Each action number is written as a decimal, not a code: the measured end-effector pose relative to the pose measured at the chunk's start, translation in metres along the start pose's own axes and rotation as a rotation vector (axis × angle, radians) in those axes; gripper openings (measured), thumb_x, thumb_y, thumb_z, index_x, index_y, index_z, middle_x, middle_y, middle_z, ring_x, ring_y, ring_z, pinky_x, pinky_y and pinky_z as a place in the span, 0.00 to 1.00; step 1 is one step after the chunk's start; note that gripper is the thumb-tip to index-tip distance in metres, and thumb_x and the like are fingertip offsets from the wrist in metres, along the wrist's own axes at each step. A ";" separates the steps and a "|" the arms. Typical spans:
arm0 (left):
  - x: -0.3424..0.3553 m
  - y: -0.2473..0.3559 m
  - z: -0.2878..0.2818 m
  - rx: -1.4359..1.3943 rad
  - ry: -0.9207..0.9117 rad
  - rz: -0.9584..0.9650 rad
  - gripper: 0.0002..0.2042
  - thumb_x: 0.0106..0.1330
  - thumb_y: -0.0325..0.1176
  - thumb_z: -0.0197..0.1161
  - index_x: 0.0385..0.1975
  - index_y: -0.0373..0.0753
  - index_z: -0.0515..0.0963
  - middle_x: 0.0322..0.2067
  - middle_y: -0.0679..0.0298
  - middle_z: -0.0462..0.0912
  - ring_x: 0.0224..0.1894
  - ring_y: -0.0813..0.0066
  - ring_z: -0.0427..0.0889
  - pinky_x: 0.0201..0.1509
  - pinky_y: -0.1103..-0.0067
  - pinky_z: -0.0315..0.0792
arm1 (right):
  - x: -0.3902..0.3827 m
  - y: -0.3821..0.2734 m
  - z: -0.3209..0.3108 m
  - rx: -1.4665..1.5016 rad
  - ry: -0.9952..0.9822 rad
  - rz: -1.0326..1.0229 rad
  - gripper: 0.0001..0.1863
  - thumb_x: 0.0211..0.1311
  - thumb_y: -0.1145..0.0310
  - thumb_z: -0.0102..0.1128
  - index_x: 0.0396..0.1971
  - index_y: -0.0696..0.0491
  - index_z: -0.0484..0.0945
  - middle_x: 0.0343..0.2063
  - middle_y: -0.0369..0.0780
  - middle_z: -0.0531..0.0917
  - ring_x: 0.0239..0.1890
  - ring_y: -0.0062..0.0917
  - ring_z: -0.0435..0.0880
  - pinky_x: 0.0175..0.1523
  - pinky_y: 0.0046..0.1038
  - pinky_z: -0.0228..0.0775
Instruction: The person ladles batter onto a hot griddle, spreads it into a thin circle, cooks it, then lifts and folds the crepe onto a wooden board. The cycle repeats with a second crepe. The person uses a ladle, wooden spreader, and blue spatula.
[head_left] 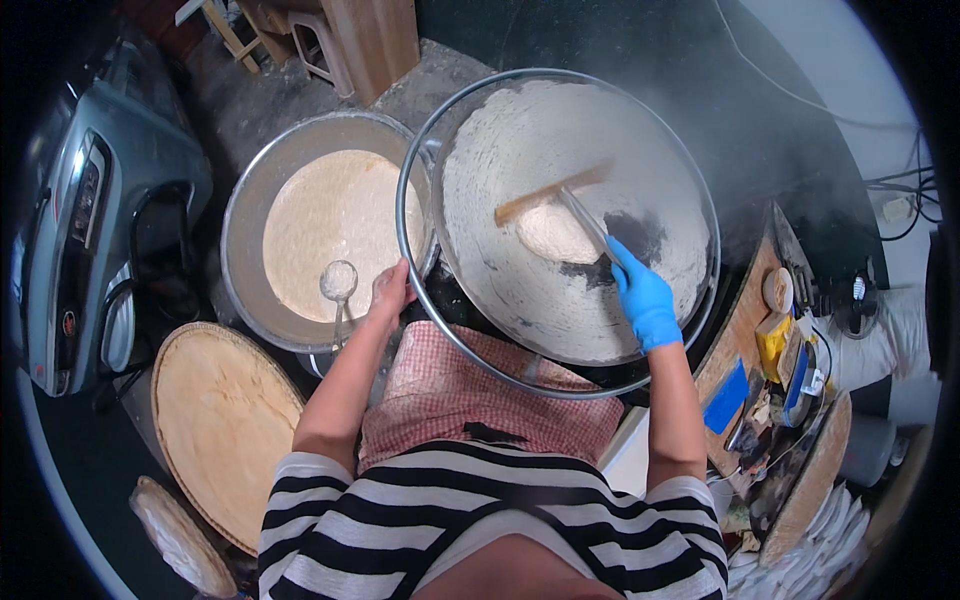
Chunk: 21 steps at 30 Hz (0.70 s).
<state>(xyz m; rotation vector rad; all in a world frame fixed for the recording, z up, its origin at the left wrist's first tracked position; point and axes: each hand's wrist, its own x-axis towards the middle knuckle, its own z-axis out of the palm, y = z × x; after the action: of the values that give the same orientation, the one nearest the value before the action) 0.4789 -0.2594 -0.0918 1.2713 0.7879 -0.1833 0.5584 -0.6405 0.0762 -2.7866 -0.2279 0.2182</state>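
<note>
The spreader blade (538, 201) looks matt wood, the hoop (401, 215) glossy metal, the apron (480, 402) cloth.

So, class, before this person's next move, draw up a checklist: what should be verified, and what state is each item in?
1. Right hand gripping the wooden spreader: ok, gloved and closed around it.
2. Griddle evenly coated: not ok, a mound of pale batter sits next to the spreader and a dark patch shows.
3. Left hand gloved: not ok, bare.
4. Left hand holding the metal hoop: cannot tell, it is at the edge but any grip is unclear.
5. Ladle clear of the griddle: ok, over the pot.
</note>
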 end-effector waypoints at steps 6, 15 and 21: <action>-0.088 -0.067 0.026 -0.069 -0.128 -0.041 0.17 0.67 0.48 0.48 0.32 0.39 0.73 0.26 0.67 0.77 0.27 0.77 0.76 0.29 0.81 0.70 | -0.010 0.002 -0.025 -0.170 -0.060 0.106 0.20 0.61 0.64 0.49 0.54 0.35 0.69 0.35 0.48 0.79 0.35 0.44 0.78 0.39 0.39 0.70; -0.060 -0.064 0.030 -0.108 -0.151 -0.093 0.11 0.69 0.37 0.46 0.38 0.34 0.69 0.28 0.59 0.79 0.28 0.69 0.79 0.37 0.75 0.76 | -0.010 -0.008 -0.009 -0.042 -0.077 -0.061 0.20 0.61 0.64 0.49 0.53 0.32 0.69 0.33 0.47 0.80 0.34 0.43 0.78 0.39 0.39 0.71; 0.008 0.009 0.002 -0.046 -0.132 -0.073 0.12 0.68 0.37 0.46 0.36 0.34 0.70 0.29 0.59 0.79 0.27 0.73 0.79 0.31 0.83 0.74 | 0.006 -0.018 -0.015 0.052 0.039 -0.182 0.20 0.60 0.64 0.49 0.54 0.35 0.69 0.32 0.48 0.80 0.34 0.44 0.79 0.39 0.38 0.71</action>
<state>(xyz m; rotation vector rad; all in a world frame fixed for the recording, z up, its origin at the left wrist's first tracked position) 0.4905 -0.2554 -0.0894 1.1751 0.7213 -0.3035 0.5643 -0.6275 0.0953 -2.6953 -0.4567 0.1228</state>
